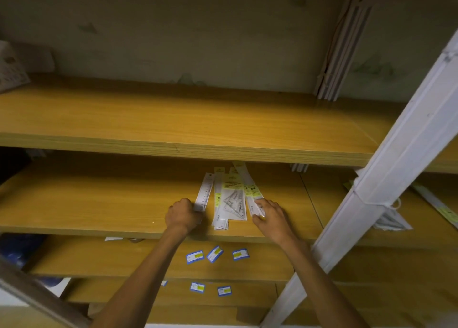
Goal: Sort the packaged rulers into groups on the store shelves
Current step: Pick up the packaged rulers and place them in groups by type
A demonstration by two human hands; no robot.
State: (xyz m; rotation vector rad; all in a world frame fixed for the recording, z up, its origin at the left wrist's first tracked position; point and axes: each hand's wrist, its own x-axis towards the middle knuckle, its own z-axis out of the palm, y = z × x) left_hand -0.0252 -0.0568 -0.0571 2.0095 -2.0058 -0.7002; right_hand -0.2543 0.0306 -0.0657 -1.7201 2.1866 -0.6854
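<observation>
Several packaged rulers lie fanned out on the middle wooden shelf [99, 203]. My left hand [182, 215] grips the near end of a short white ruler [205, 191] at the left of the pile. My right hand [271, 215] holds the near end of a long packaged ruler [249, 182] that slants back to the left. Between them lies a clear triangle set square pack [234, 201] with yellow labels, on top of another narrow ruler pack [218, 203].
A white metal upright [396, 159] crosses on the right, with more ruler packs [391, 221] beyond it. Blue-and-yellow price tags [215, 254] lie on the lower shelves. White slats [344, 47] lean at the upper shelf's back right; a box [12, 67] sits far left.
</observation>
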